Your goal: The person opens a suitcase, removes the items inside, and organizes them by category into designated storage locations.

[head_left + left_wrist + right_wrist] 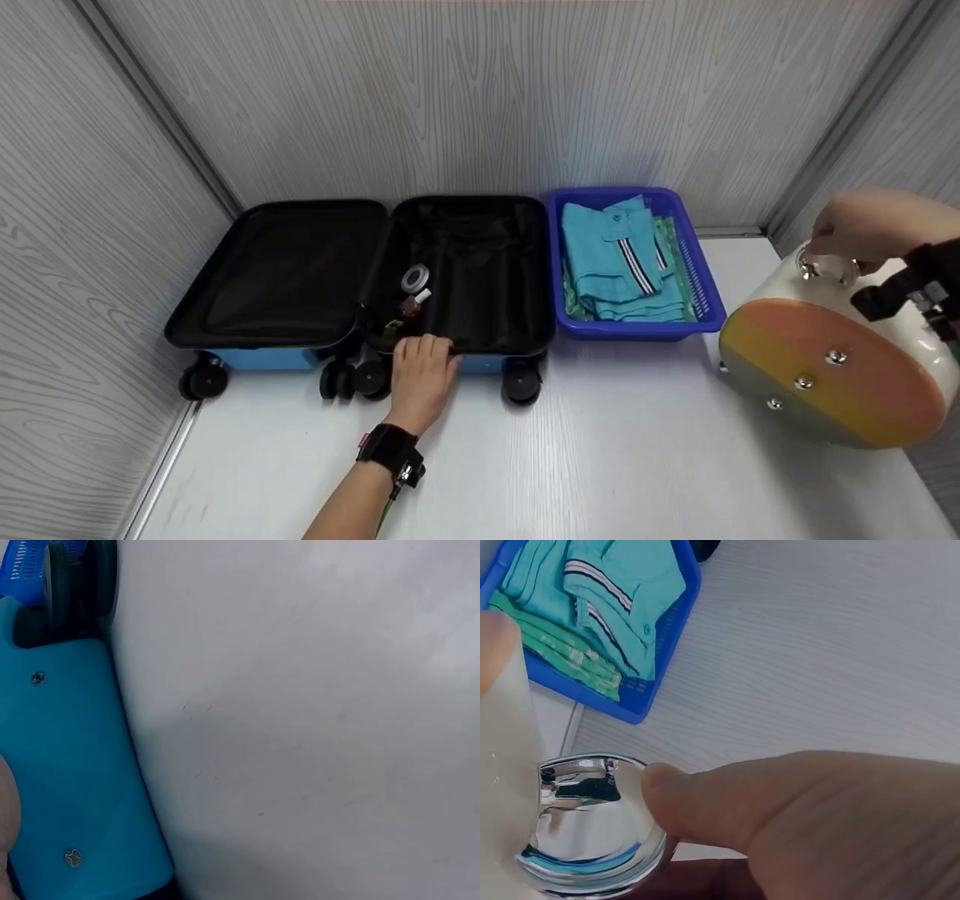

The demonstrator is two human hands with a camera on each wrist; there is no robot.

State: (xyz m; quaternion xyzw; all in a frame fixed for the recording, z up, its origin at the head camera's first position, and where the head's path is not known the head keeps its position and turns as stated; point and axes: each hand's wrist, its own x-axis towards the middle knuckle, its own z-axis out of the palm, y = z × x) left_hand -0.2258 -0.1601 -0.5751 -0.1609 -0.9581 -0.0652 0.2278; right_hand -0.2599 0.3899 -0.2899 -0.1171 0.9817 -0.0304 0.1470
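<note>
Bench (577, 457) first: along its far edge, toward the far left corner, lies the blue suitcase (259, 360), opened flat with both black-lined halves facing up. Near the bench's right edge is the cream hard-shell case (870, 390), tilted so that its oval face of orange, yellow and grey-green bands points our way. A shadow falls beneath it; whether its bottom touches the bench, we cannot tell.

Between the two, by the far edge and just beside the suitcase, sits the blue plastic basket (705, 277) with folded turquoise garments (600, 247) over green patterned cloth (562, 652).

Our right hand (870, 229) is curled round the case's handle (592, 817), thumb against its chrome end. Our left hand (421, 382) is folded over the near rim of the suitcase's right half; its fingertips are hidden inside.

The step in hand, as we judge it, is managing the case one-handed while the left hand steadies the suitcase. We do best with a full grip at the handle's middle, since that broad body will probably swing. We should level it slowly, studs (804, 382) well apart from the basket's side. Our left hand should bear down evenly, because the black wheels (521, 381) may roll.

Smallest, inside the right half, are the grey tape roll (415, 278) and the white-capped bottle (412, 303); a jolt could send either sliding.
</note>
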